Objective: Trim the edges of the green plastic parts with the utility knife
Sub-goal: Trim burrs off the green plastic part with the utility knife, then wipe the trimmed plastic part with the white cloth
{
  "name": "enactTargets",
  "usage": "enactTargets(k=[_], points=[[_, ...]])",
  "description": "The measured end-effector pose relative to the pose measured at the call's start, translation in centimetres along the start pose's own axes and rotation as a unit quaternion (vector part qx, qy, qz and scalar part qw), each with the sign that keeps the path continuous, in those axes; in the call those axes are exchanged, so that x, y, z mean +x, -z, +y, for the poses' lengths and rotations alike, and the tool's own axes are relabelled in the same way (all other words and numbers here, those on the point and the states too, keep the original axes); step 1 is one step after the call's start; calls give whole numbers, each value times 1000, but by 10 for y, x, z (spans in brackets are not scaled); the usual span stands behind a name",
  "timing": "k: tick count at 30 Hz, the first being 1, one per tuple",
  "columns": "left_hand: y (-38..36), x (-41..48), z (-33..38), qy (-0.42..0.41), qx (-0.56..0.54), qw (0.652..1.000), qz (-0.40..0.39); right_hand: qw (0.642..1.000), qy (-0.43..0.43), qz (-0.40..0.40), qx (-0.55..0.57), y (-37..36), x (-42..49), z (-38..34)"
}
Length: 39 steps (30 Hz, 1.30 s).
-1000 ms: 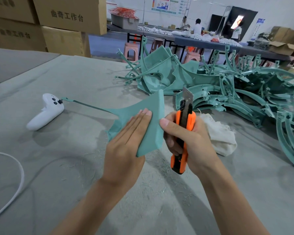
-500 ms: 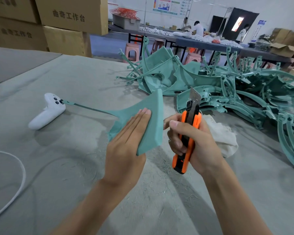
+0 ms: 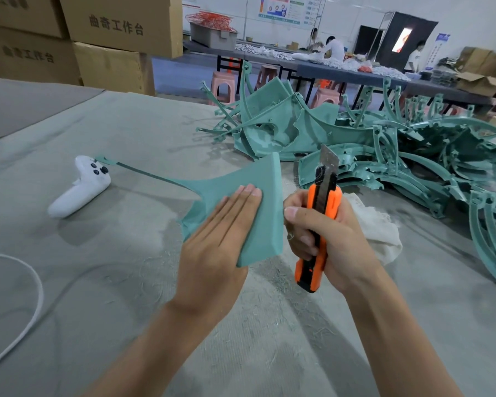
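Observation:
My left hand holds a green plastic part upright above the table, fingers flat on its near face. The part is a curved panel with a long thin arm running left towards a white controller. My right hand grips an orange utility knife just right of the part's right edge. The blade is extended and points up, a small gap away from that edge. A big heap of similar green parts lies at the back right of the table.
A white game controller lies on the grey cloth-covered table at the left, and a white cable curves along the left edge. A white rag lies behind my right hand. Cardboard boxes stand behind the table. Plastic shavings litter the cloth.
The knife in my right hand has shifted slightly to the right and away from the part's edge. My left hand and the green part have stayed almost still.

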State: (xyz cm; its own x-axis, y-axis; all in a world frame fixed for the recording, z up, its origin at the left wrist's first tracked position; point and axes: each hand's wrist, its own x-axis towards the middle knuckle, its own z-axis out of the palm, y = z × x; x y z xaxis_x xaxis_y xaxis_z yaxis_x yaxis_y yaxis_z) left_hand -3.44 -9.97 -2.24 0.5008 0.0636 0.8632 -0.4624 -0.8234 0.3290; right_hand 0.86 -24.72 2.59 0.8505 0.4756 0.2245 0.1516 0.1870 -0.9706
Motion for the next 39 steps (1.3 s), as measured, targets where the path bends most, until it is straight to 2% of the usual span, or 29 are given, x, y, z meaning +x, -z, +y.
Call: enactTargets(k=[3,5,7,9,11,13,17,21,25,29,32,34,36,39], points=[[0,-1,-1,2,0,1000,10,998,-16,47,23,0,3,1],[-1,-1,-1,13,0,1000,20,992,-24,123,34,2,5,5],[-1,-1,0,42,-16,998,33,979,2,202,17,4,6,9],[-2,-1,1,71,-56,995,43,968,49,245,5,6,6,11],[-4,-2,2,67,-93,993,34,967,85,238,32,9,7,12],[-4,-3,2,60,-121,991,16,975,91,192,57,10,8,13],[-3,0,8,87,-171,981,33,988,97,119,23,4,7,14],[-3,2,11,102,-213,970,52,978,96,159,90,6,6,14],[-3,1,12,108,-216,970,31,972,83,185,118,10,5,11],[-1,4,12,89,-231,969,7,949,66,294,92,18,7,11],[-4,2,7,88,-227,970,23,942,30,335,1,34,7,4],[-7,-1,2,84,-204,975,30,934,-15,322,-155,49,6,0],[-9,-3,-2,88,-182,979,29,895,-73,289,-332,62,1,2],[-11,-4,-7,93,-169,980,35,823,-162,218,-499,74,-14,19]])
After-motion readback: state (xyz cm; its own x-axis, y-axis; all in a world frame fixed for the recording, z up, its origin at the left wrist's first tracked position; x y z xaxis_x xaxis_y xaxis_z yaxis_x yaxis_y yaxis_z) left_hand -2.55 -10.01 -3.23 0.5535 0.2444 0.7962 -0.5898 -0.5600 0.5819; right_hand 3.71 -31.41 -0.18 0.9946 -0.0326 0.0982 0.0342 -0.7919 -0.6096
